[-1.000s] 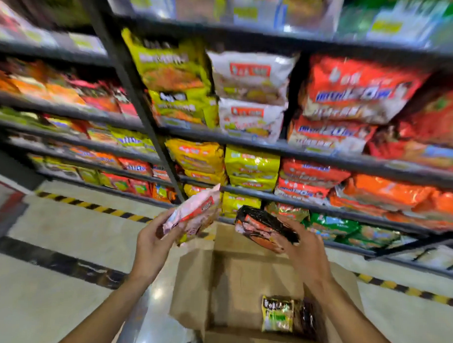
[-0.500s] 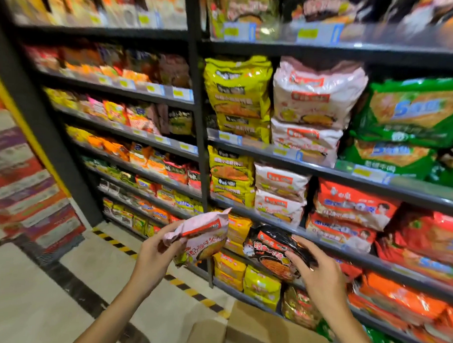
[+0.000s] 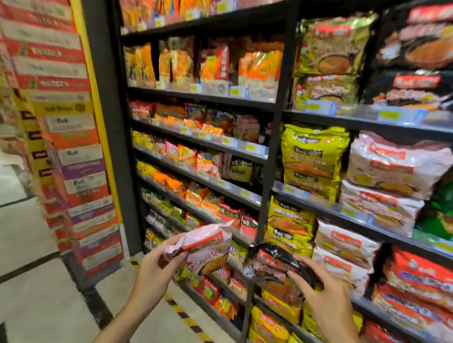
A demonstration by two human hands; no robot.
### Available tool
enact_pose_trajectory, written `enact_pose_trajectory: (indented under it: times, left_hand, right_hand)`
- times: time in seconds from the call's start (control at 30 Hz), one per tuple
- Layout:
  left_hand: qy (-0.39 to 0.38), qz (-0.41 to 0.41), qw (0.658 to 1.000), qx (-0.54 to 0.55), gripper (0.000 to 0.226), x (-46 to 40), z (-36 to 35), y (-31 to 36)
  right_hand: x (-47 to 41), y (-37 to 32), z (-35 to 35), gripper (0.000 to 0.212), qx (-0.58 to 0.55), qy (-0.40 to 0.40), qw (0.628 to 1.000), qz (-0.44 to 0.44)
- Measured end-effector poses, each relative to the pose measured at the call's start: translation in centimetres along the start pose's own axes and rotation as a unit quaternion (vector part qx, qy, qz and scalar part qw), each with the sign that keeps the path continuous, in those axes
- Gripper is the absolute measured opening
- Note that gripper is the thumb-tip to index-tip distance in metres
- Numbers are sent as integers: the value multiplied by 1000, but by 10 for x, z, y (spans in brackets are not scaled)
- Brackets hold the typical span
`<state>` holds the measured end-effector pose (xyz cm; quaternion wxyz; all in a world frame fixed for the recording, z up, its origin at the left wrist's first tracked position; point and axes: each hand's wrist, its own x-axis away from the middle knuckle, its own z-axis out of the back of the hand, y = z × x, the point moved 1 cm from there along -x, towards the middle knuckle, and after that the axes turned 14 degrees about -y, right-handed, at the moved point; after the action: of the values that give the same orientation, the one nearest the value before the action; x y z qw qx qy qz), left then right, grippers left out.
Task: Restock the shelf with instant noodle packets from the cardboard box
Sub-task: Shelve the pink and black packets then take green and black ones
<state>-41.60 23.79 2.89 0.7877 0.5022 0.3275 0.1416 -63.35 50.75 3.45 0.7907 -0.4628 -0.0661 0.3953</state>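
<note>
Shelving fills most of the view: dark metal tiers split by an upright post, each tier edged with a strip of yellow price tags. Goods appear sorted by kind, which explains the layout. Right of the post, bulky multipacks lie stacked flat, yellow ones beside white ones, with red ones lower down. Left of the post, single packets stand on edge in tight rows, faces out, probably so a shopper can read them. A stack of cartons rises at the far left beside a yellow pillar edge, clear of the aisle floor.

Both hands are raised in front of the lower tiers, each carrying one single-serve pack, so two go up in one trip. The left hand is closed round the bottom corner of a pink packet, thumb on the front and fingers behind, which tilts its printed face up toward the eyes; I judge this is for matching it to a row. The right hand is partly closed over a black packet, fingers spread across its top. That packet hangs just right of the post, near the white multipacks but touching no shelf.

The cardboard box is out of sight. The step looks like finding the right slot, most likely among the upright singles on the left.
</note>
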Motion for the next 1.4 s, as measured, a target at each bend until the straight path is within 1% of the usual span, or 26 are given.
enact_pose_trajectory:
  times: [0.1, 0.2, 0.3, 0.43, 0.53, 0.73, 0.93, 1.1, 1.23, 1.4]
  left_hand:
    - [-13, 3, 1000, 25, 34, -12, 51, 0]
    - [-12, -13, 999, 33, 33, -24, 104, 0]
    - [-6, -27, 999, 42, 34, -38, 151, -1]
    - [-7, -28, 999, 40, 32, -56, 192, -11]
    - [-7, -44, 998, 35, 35, -72, 210, -19]
    - [-40, -59, 994, 88, 35, -112, 207, -34]
    - [-61, -69, 992, 82, 33, -176, 198, -55]
    - [-83, -110, 990, 40, 35, -249, 186, -68]
    - [-99, -131, 985, 54, 38, -315, 168, -68]
    - [-141, -197, 968, 64, 38, -381, 145, -61]
  right_hand:
    - [-19, -36, -40, 37, -4, 11, 1000, 3]
    - [-42, -78, -75, 45, -6, 7, 1000, 2]
    - [-62, -118, -103, 45, 1, 23, 1000, 17]
    - [-82, -153, -125, 37, 15, 42, 999, 27]
    - [-91, -165, -134, 42, 37, 51, 998, 32]
    - [-114, -170, -134, 42, 76, 65, 995, 17]
    - [-161, -145, -138, 45, 82, 102, 991, 24]
    - [-207, -120, -143, 44, 78, 130, 988, 18]
    - [-246, -106, -138, 42, 75, 168, 983, 14]
    - [-291, -94, -132, 43, 74, 196, 978, 24]
